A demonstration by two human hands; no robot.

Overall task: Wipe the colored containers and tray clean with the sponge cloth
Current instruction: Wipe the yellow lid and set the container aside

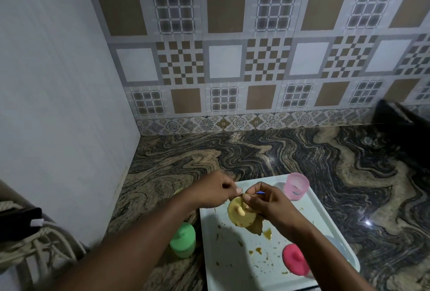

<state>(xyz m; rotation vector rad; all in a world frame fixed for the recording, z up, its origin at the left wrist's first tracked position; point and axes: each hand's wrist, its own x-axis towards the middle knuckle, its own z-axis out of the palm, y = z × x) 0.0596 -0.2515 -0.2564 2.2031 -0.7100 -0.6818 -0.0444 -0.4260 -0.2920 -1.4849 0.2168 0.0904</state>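
Observation:
A white tray (232, 255) smeared with brownish food bits lies on the marbled counter. Over its far left part I hold a yellow lid with a knob (239, 215). My left hand (214, 192) pinches its upper edge. My right hand (267, 202) presses a brownish sponge cloth (256, 226) against the lid's right side and underside; a small blue thing shows by its fingers. A pale pink container (296, 186) stands at the tray's far right corner. A red-pink lidded container (295, 260) sits near the front right. A green lidded container (183, 239) stands on the counter left of the tray.
The swirl-patterned counter (325, 162) runs to a tiled wall behind and a plain white wall on the left. A dark object (400, 114) sits at the back right. A patterned cloth and a dark item (21, 221) are at the lower left. A yellowish thing peeks out behind my left wrist.

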